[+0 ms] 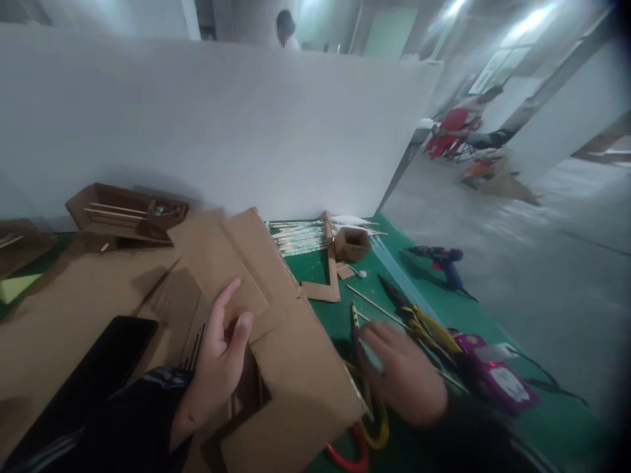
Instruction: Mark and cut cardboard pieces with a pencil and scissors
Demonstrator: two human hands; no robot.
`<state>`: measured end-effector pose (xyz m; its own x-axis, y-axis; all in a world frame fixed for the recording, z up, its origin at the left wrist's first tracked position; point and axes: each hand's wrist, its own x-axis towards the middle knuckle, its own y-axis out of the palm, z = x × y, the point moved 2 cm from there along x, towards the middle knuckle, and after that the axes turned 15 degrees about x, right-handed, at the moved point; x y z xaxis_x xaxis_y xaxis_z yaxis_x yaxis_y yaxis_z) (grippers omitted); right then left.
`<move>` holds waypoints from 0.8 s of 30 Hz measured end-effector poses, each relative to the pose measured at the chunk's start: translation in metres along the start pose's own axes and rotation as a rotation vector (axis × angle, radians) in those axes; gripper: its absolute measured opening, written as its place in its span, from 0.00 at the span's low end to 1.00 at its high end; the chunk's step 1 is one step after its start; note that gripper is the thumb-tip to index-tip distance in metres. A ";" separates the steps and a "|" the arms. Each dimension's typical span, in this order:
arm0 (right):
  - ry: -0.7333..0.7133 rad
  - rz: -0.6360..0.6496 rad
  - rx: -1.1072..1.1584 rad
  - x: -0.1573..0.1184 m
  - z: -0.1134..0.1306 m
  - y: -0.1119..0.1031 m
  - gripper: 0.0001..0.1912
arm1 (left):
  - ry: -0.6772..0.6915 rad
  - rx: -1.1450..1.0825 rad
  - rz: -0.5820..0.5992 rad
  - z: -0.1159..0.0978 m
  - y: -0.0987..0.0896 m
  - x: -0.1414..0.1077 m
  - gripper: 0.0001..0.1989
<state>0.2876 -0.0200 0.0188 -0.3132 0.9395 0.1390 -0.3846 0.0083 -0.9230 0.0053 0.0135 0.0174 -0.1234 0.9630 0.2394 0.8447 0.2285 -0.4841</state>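
Note:
My left hand [224, 348] rests on a cut cardboard piece [296, 341], index finger and thumb apart, its other fingers curled. Under that hand a smaller cardboard flap [217, 256] lies against the larger piece. To the right, my right hand [399, 374] is blurred by motion, its fingers closed round a pale pen-like tool [371, 356]. That hand is over the green table, beside the cardboard's right edge. Partly beneath it are scissors with yellow handles [378, 427]; a red handle [352, 453] shows nearer the front.
Pliers [424, 325], a purple power strip [497, 374] and a blue glue gun [441, 263] lie right. Behind are sticks [300, 238] and a small cardboard box [351, 244]. A black phone-like slab [108, 361] lies left; a white partition [221, 125] stands behind. People are in the background.

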 end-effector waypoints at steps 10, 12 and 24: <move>0.207 0.107 -0.169 -0.018 0.021 0.002 0.24 | 0.008 -0.266 -0.025 -0.006 0.002 0.010 0.47; 0.199 0.093 -0.192 -0.020 0.026 0.000 0.17 | -0.007 -0.281 -0.021 -0.004 0.001 0.013 0.48; 0.441 0.320 0.007 -0.033 0.037 0.019 0.18 | -0.048 -0.262 0.104 -0.037 -0.036 0.022 0.51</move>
<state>0.2582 -0.0640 0.0102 -0.0223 0.9494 -0.3132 -0.3364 -0.3022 -0.8919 -0.0082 0.0210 0.0716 -0.0481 0.9865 0.1567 0.9593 0.0893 -0.2681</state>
